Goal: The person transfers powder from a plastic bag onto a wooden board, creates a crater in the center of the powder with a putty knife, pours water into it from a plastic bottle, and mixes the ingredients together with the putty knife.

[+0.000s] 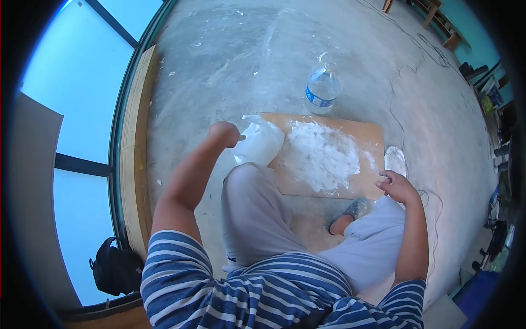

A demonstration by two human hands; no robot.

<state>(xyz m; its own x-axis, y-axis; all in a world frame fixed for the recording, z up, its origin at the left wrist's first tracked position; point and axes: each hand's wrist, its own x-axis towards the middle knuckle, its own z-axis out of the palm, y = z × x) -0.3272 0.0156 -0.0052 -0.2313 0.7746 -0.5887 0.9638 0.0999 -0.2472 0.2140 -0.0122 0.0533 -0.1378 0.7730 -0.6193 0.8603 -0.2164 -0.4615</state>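
Note:
My left hand (223, 134) is closed, its curled fingers at the near edge of a white plastic bag (262, 141). The bag stands on the left end of a brown board (370, 131) on the floor. White powder (322, 156) is spread over the board's middle, with smeared edges. My right hand (399, 188) hovers by the board's right edge above my knee, fingers loosely bent and apart, with nothing visible in them. Just beyond it lies a pale, shiny oval object (395, 159); its kind is unclear. A large clear water bottle (323, 90) with a blue label stands behind the board.
Long wooden planks (135, 137) lie along the window frame at left, near a black backpack (115, 267). A thin cable (392, 93) runs across the concrete floor at right. Wooden furniture (433, 16) and assorted items line the right wall.

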